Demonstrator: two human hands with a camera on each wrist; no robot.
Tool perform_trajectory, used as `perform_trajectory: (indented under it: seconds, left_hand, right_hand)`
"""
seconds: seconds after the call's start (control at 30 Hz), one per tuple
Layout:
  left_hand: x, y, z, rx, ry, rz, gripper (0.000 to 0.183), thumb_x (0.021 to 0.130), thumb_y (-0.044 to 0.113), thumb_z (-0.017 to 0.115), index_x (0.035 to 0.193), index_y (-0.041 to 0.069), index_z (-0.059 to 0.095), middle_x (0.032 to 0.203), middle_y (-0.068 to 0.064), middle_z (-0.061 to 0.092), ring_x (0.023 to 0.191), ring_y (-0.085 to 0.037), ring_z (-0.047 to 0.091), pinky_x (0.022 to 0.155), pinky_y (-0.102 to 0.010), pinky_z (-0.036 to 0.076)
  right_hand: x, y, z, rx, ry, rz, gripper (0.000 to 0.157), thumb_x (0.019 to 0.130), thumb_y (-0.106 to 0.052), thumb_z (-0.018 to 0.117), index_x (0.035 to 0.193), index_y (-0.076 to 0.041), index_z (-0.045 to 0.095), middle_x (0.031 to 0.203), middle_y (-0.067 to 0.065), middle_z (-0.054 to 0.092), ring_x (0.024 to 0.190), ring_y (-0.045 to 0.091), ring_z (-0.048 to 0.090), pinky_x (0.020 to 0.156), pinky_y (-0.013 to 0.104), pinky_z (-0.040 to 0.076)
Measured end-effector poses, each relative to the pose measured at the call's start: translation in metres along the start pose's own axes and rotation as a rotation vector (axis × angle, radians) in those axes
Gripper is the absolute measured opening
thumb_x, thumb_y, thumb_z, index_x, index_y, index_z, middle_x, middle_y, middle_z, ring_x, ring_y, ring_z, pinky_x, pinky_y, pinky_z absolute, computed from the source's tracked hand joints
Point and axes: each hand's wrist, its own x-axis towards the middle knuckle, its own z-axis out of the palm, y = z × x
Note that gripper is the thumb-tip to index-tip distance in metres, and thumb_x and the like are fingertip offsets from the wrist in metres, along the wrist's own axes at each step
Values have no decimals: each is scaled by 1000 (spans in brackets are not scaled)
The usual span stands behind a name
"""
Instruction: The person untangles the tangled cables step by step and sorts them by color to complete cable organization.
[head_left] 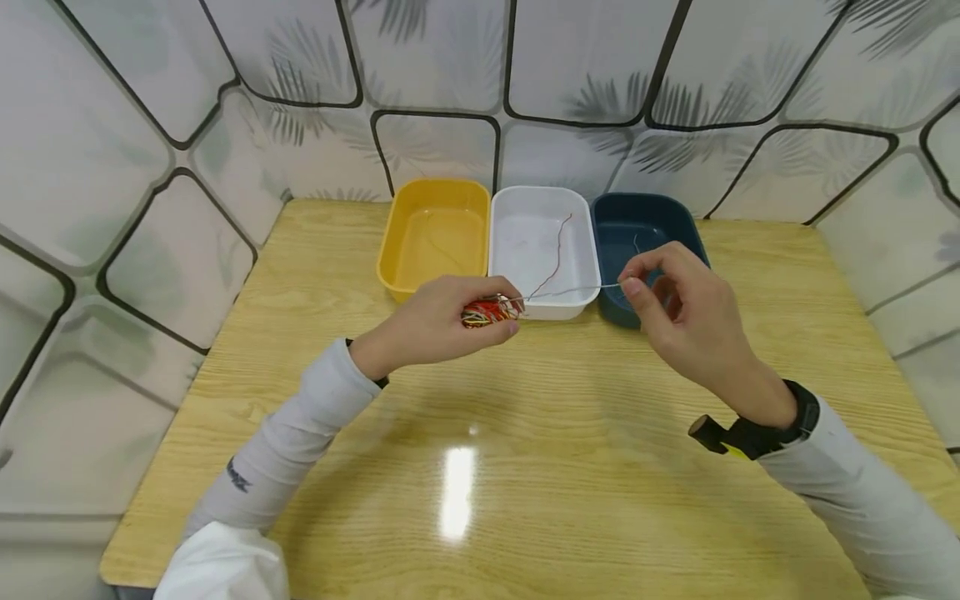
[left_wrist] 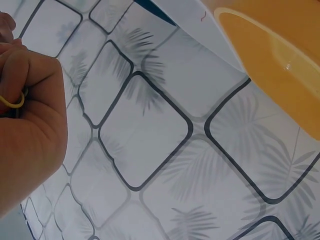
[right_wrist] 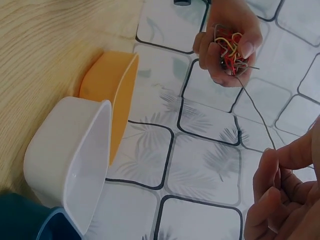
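My left hand (head_left: 427, 327) grips a tangled bundle of thin wires (head_left: 489, 312), mostly red with yellow and grey strands. One grey wire (right_wrist: 256, 110) runs from the bundle across to my right hand (head_left: 693, 312), whose thumb and forefinger pinch its end. Between the hands that strand is stretched nearly straight in the head view, slightly bowed in the right wrist view. Both hands are raised over the near side of three bins. Inside the white bin (head_left: 551, 313) lies a single red wire (head_left: 558, 251), its lower end close to the bundle in the head view.
A yellow bin (head_left: 386, 260) stands left of the white one, with a faint thin strand on its floor. To the right, a dark blue bin (head_left: 648, 202) contains a short pale strand. All three line the wooden table's (head_left: 555, 467) back edge, against a patterned wall covering (head_left: 577, 50).
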Motion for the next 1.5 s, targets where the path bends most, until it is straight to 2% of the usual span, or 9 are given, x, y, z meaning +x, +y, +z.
perform_trajectory:
  seconds: [0.4,0.7,0.9,1.07,1.23,1.3,1.33,1.4,1.5]
  left_hand:
    - [4,-1,5,1,-10,-12,23,86,50,52,102,33,58,79,16,58,68,-3,53,60,-25,43]
    - [3,2,5,5,-13,-25,25,86,50,52,104,33,57,76,15,57,64,-5,52,56,-25,42]
    - [5,6,7,-23,-9,-11,32,87,50,52,113,32,56,72,13,56,61,-6,51,55,-26,41]
    - [4,9,9,-48,-16,-44,29,86,48,54,107,28,57,75,14,58,63,-5,52,57,-24,43]
    - [6,13,8,-17,-8,-74,26,85,45,54,103,27,56,75,14,58,64,-5,52,57,-24,42]
    - [7,15,6,32,2,-70,25,84,46,53,101,27,56,73,14,57,63,-5,52,56,-24,42]
    - [8,16,6,68,10,-66,26,84,46,52,100,27,56,71,14,56,62,-4,52,55,-24,41]
    - [10,17,4,126,25,-69,26,83,46,50,99,26,56,69,14,55,62,-4,51,54,-25,40]
    - [12,16,3,198,41,-97,26,82,46,49,97,26,56,68,14,54,61,-4,50,52,-25,39]
  right_hand:
    - [2,-22,-16,23,55,162,10,89,-10,58,95,-3,59,78,1,54,47,6,38,43,22,28]
    - [-4,-4,-17,255,46,288,15,92,-8,53,102,3,55,71,11,49,47,12,44,43,26,32]
    - [-5,4,-18,427,150,323,17,90,-5,53,102,7,52,86,11,49,47,13,41,45,23,31]
    - [-5,5,-23,625,211,359,14,89,-4,54,100,6,51,92,12,47,49,16,41,45,23,30]
    - [-5,9,-29,718,192,371,16,92,-6,51,102,6,48,88,14,43,51,19,44,41,26,25]
    - [-3,11,-29,687,205,318,17,92,-5,50,102,9,47,88,15,44,52,19,48,42,25,28]
    - [-2,12,-29,607,200,284,18,92,-5,51,102,10,48,88,15,47,55,18,50,43,24,31]
    - [0,14,-28,379,187,208,18,91,-7,52,102,8,53,92,13,51,67,14,54,53,21,37]
    - [8,9,-22,-8,123,42,18,88,-8,52,103,-1,61,103,11,57,91,19,54,75,30,40]
